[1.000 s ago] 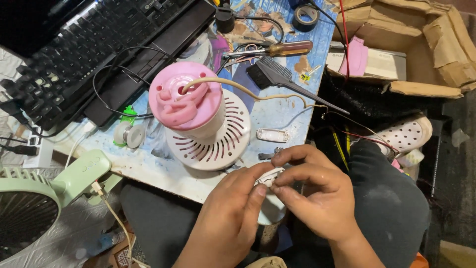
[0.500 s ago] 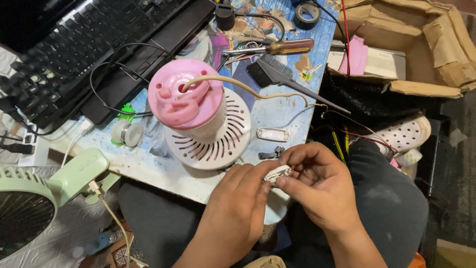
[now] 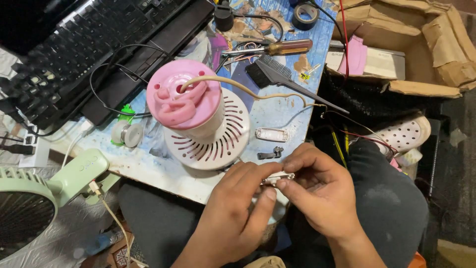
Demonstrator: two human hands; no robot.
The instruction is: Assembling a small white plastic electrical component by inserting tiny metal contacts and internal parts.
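Note:
Both hands meet at the near edge of the table over my lap. My left hand (image 3: 238,208) and my right hand (image 3: 317,191) pinch a small white oblong part (image 3: 277,177) between their fingertips. Just beyond them stands a pink and white fan base (image 3: 198,119) with a vented white disc, a beige cable (image 3: 248,89) running out of its pink top. A matching small white oblong piece (image 3: 271,134) and a tiny black clip (image 3: 270,154) lie on the table beside it.
A black keyboard (image 3: 84,54) lies at the back left. A black brush (image 3: 282,82), a screwdriver (image 3: 277,48) and a tape roll (image 3: 304,15) sit behind. A green fan (image 3: 39,193) stands at the left, a torn cardboard box (image 3: 421,44) at the right.
The hands have shifted slightly along the table edge, turning the small white part between the fingertips. The fan base has not moved.

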